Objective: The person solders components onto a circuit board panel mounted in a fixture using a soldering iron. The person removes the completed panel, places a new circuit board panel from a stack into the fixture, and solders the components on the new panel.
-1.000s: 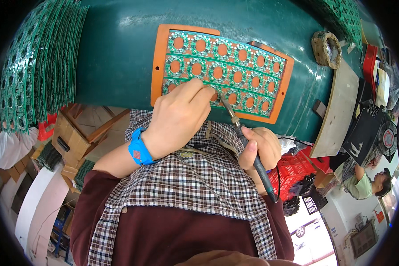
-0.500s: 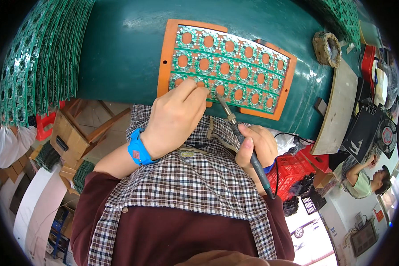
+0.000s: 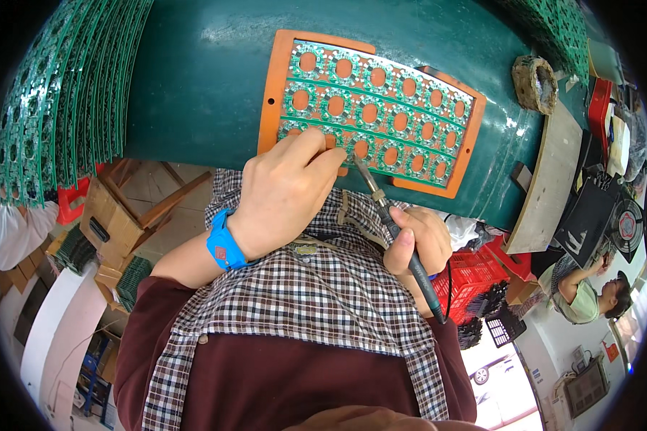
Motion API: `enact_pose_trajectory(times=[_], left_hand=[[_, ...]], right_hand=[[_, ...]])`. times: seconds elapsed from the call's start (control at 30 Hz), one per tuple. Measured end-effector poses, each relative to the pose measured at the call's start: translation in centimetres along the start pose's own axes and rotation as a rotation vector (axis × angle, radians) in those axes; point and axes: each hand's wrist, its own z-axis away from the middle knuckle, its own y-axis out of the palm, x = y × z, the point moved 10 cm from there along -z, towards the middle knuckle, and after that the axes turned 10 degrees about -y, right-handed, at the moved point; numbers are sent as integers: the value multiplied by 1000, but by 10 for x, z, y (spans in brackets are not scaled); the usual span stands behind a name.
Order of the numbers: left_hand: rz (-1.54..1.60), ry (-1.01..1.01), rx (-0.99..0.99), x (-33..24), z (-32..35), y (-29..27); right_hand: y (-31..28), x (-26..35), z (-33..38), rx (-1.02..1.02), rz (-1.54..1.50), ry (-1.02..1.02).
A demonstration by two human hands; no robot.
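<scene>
A green circuit board panel lies in an orange frame on the table, its ring-shaped boards set in rows with round openings. My left hand, with a blue band at the wrist, rests over the panel's near left part. Its fingers are pinched together, and whatever they hold is hidden beneath them. In my right hand is a soldering iron, gripped by its dark handle. The iron's metal tip touches or nearly touches a near-row board, just right of my left fingertips.
Stacked green panels stand on the left of the green table. A round, crusted holder sits at the far right, near a board. Red crates are below right. Another person is farther right.
The frame with its panel appears slightly farther right. My left fingers and the iron's tip have shifted a little with it; both grips look the same.
</scene>
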Motion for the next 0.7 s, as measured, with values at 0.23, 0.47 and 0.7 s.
enact_pose_trajectory(times=[0.23,0.47,0.7], left_hand=[[51,-41,-124,8,-18,-15],[36,-33,-66,7,-25,-6],[45,-64,-61,9,-32,-18]], right_hand=[[-9,-9,-16,-59,38,87],[4,-14,-27,-26,37,70],[-4,-18,-27,-32,35,136]])
